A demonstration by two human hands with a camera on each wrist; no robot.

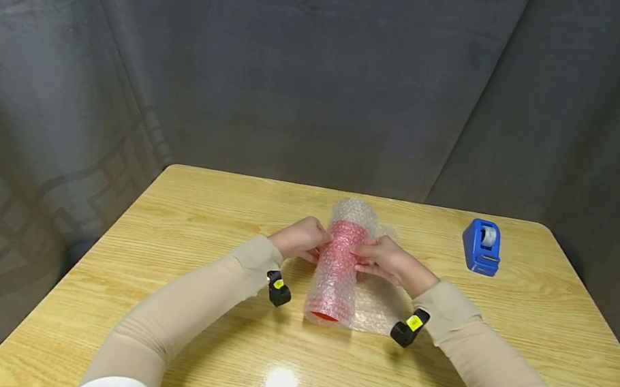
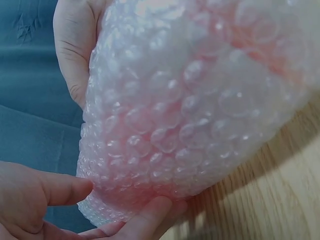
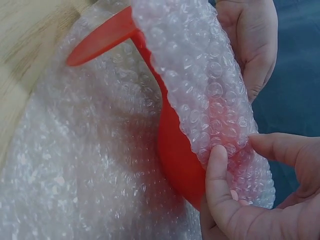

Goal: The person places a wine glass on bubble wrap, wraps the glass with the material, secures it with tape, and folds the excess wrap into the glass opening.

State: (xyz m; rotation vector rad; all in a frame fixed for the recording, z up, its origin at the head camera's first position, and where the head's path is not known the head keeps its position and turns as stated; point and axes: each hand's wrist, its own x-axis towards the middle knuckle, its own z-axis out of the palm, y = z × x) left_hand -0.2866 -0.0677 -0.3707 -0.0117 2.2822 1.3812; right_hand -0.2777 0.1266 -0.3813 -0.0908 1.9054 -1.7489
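Observation:
A red goblet [image 3: 180,155] lies on its side, partly rolled up in clear bubble wrap [image 1: 333,274]. Its bowl, stem and round foot show under the wrap's edge in the right wrist view; in the head view only a bit of red appears at the near end. My left hand [image 1: 302,239] grips the roll from the left, thumb and fingers on the wrap. From the right side, my right hand [image 1: 388,260] pinches the wrap's layer over the bowl between thumb and fingers. The wrap hides most of the goblet's far end.
A loose sheet of the bubble wrap [image 1: 380,306] spreads flat to the right of the roll. Toward the back right of the wooden table [image 1: 203,237] stands a blue tape dispenser [image 1: 479,250] with a roll of tape. Grey curtains [image 1: 317,84] hang behind.

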